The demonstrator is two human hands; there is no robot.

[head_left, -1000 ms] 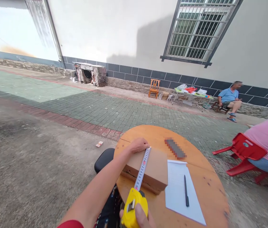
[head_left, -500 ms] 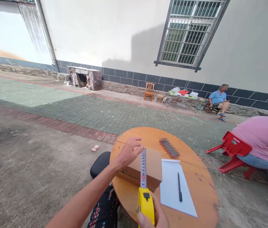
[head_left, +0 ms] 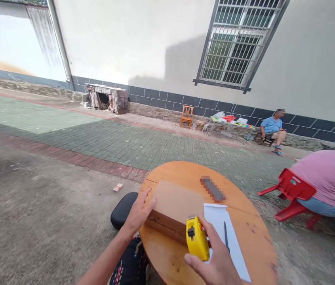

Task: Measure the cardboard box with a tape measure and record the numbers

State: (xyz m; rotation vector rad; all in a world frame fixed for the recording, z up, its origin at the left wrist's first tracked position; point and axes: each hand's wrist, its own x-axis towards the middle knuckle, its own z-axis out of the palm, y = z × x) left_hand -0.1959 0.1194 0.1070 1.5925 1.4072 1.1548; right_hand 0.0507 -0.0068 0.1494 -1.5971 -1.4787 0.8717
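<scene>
A brown cardboard box [head_left: 177, 202] lies on the round wooden table [head_left: 170, 257]. At its left end is my left hand [head_left: 139, 211], fingers apart, with nothing held; whether the fingertips touch the box I cannot tell. My right hand [head_left: 215, 249] grips a yellow tape measure [head_left: 196, 237] at the box's near right corner. No blade shows outside the tape's case. Right of the box lies a white sheet of paper [head_left: 234, 253], partly covered by my right hand. A black pen [head_left: 226, 235] rests on that paper.
A blurred dark, red-edged object [head_left: 213, 189] lies toward the table's far side. A black seat [head_left: 123, 209] stands at the table's left. One person in pink [head_left: 323, 172] sits on a red chair [head_left: 296, 186] at right; another in blue [head_left: 271, 126] sits by the wall.
The tape's blade has gone back into its case. My right hand has moved up and right with the tape measure, and my left hand has moved left and down along the box.
</scene>
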